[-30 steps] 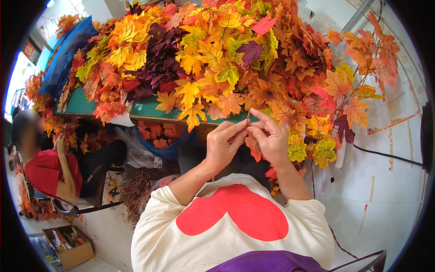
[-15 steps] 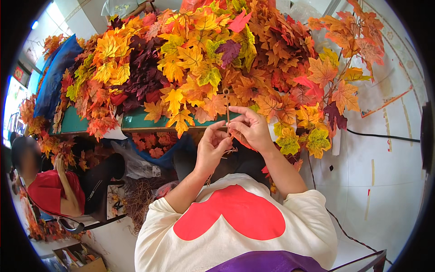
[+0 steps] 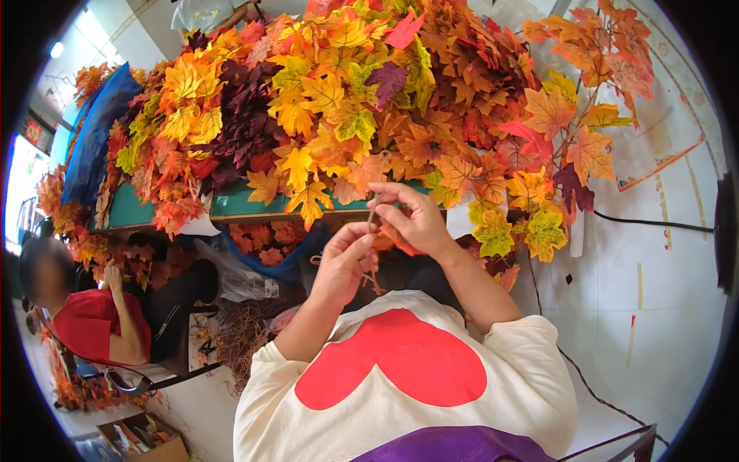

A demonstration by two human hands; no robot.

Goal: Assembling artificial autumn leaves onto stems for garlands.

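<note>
Thin brown stem [image 3: 372,231] runs near-upright between both hands: right hand [image 3: 416,219] pinches its top, left hand [image 3: 342,258] pinches lower, beneath heaped orange-yellow fabric maple leaves [image 3: 346,108].

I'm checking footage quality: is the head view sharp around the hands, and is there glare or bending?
Head view: left hand, right hand and thin brown stem are sharp; window at left blown out; table edge bows; corners black.

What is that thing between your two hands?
In the head view, a thin brown stem runs between the left hand and the right hand, pinched by fingers of both, before the leaf pile.
</note>
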